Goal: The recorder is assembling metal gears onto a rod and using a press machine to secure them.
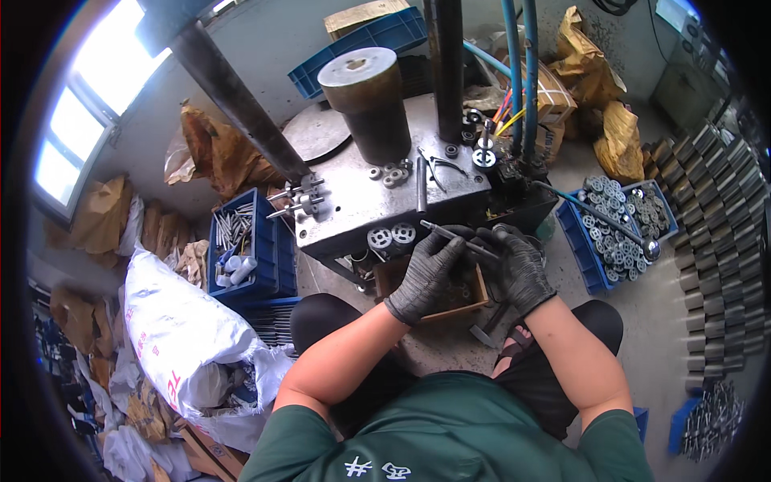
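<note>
Both my hands wear dark grey work gloves. Between them, in front of the machine's metal table (353,215), a slim metal shaft (438,230) slants down to the right. My left hand (430,273) is closed around its middle, with the tip sticking out past the fingers. My right hand (520,269) grips the other end, which the fingers partly hide. Below the hands stands an open wooden box (458,309), its inside mostly covered by my left hand. Just beyond, a metal rod (421,185) and pliers (438,170) lie on the table. Two round spoked metal wheels (391,236) sit at its front edge.
A large metal cylinder (365,112) and dark columns (444,72) stand on the machine. Blue crates hold shafts (233,229) at left and toothed wheels (614,233) at right. A hammer (484,333) lies by my foot. A white sack (185,337) leans at left; stacked metal cylinders (719,265) line the right.
</note>
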Demonstrator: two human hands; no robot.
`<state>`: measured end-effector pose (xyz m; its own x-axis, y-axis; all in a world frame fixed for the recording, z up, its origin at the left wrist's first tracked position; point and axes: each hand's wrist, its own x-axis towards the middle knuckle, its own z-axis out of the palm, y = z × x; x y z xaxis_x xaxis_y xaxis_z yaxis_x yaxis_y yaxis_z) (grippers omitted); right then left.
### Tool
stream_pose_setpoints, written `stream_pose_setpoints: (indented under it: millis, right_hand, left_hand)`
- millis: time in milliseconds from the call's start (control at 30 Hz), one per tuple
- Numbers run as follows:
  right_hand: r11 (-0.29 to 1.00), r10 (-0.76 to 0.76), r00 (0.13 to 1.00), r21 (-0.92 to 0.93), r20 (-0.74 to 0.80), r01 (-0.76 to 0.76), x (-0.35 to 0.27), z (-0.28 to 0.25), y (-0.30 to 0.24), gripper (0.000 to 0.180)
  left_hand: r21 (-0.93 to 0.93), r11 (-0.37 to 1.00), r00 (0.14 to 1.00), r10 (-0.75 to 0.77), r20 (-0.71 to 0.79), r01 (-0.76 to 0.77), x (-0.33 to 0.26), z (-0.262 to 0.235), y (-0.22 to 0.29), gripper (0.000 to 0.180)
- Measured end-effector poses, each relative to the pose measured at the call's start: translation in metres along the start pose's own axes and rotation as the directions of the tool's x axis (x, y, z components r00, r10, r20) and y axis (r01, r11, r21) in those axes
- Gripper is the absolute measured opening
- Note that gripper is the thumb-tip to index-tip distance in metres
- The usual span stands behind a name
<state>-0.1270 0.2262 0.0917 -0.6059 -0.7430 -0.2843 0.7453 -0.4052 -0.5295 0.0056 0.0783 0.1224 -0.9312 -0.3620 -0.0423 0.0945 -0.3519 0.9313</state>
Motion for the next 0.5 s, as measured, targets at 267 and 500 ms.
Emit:
stream_pose_setpoints:
  millis: [267,500]
  right_hand:
    - [0.993,0.082,0.978,-0.063,-0.191,-0.095,0.0,-0.011,0.026,0.007]
    - [0.994,0.093,0.988,-0.042,-0.124,-0.099,0.006,-0.017,0.033,0.018]
  left_hand:
    - [0.265,0.964,0.997,0.017,0.075,-0.036,0.01,0.001,-0.041,0.037]
    - [0.064,0.99,0.987,-0.134,0.088,0.129,0.004,-0.008,-0.041,0.035]
